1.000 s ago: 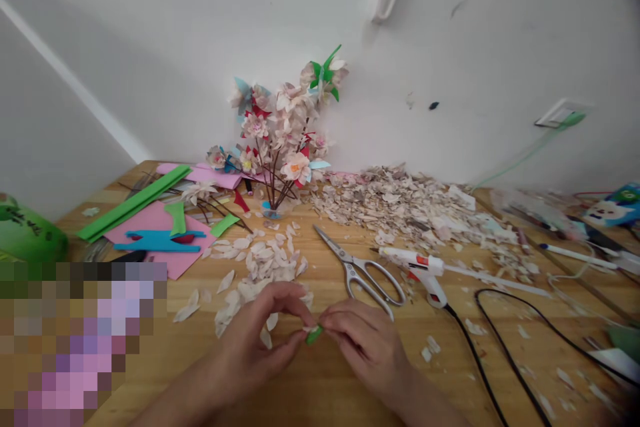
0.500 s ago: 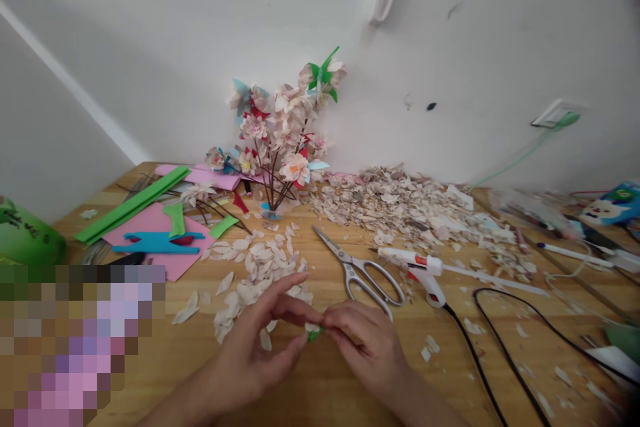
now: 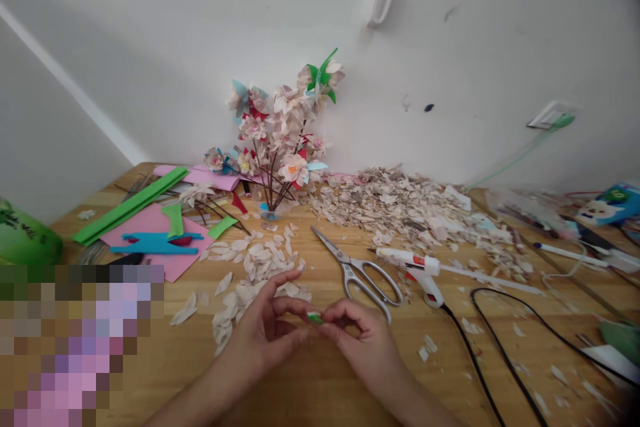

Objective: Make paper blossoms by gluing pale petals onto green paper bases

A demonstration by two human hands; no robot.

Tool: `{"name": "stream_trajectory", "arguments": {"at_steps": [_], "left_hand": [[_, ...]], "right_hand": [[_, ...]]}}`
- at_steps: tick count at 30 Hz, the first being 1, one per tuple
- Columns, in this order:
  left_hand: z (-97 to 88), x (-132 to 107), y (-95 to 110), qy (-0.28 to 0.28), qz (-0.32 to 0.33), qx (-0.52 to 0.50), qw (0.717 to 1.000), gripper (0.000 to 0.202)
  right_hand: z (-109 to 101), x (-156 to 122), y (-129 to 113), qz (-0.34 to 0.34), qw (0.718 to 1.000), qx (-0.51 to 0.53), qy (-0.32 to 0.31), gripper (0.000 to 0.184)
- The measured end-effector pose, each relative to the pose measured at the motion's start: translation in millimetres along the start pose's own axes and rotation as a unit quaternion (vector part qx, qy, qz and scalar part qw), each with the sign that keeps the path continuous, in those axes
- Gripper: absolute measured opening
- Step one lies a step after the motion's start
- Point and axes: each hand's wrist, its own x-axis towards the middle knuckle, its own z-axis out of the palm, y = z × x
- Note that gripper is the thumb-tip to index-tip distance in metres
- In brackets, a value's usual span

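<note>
Low over the front of the table, a small green piece with a whitish part sits between my two hands. My right hand is closed, thumb and forefinger pinching the piece's right side. My left hand has its thumb and a bent finger at the left side of the piece, while the forefinger is raised off it. Just beyond my hands lie loose pale petals. Scissors with silver handles rest beyond my right hand, and a white glue gun lies beside them.
Handmade flowers stand in a small cup by the wall. A heap of dried petals spreads at the back right. Green strips, pink paper and a blue strip lie left. A black cord loops at right.
The green piece has been raised slightly and turned, so more of its surface shows. My left thumb and fingers have drawn a little closer together; my right hand stays pinched.
</note>
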Motion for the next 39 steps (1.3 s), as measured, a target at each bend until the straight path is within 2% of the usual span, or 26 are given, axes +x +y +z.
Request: {"name": "stream_trajectory", "arguments": {"at_steps": [3, 6, 12, 17, 19, 22, 25, 29, 34, 39], "left_hand": [[0.4, 2, -2, 0.008, -0.025, -0.037, 0.999, 0.068], [1.2, 2, -1, 0.012, -0.045, -0.074, 0.996, 0.068], [2.3, 4, 3, 0.032, -0.065, -0.107, 0.992, 0.069], [2.1, 3, 10, 0.044, -0.131, -0.130, 0.982, 0.068], [1.8, 2, 15, 0.045, -0.155, -0.139, 0.977, 0.068], [0.1, 3, 16, 0.031, -0.165, -0.147, 0.975, 0.073], [-2.1, 6, 10, 0.005, -0.138, -0.136, 0.981, 0.086], [-0.7, 8, 2, 0.010, -0.093, -0.105, 0.990, 0.093], [6.4, 5, 4, 0.060, -0.076, -0.087, 0.992, 0.097], [8.4, 6, -3, 0.066, -0.068, -0.097, 0.991, 0.099]], "right_hand": [[3, 1, 0, 0.077, 0.995, 0.059, -0.012, 0.007], [5, 1, -1, 0.125, 0.985, 0.110, -0.030, 0.009], [5, 3, -6, 0.185, 0.964, 0.181, -0.060, 0.019], [4, 4, -5, 0.221, 0.942, 0.237, -0.091, 0.030], [4, 5, -4, 0.243, 0.926, 0.269, -0.102, 0.032], [3, 5, -4, 0.292, 0.888, 0.331, -0.132, 0.031], [1, 6, -4, 0.337, 0.844, 0.379, -0.176, 0.030], [3, 5, -3, 0.354, 0.815, 0.410, -0.208, 0.030], [6, 3, -5, 0.332, 0.818, 0.414, -0.221, 0.029], [5, 3, -8, 0.287, 0.852, 0.386, -0.205, 0.027]]}}
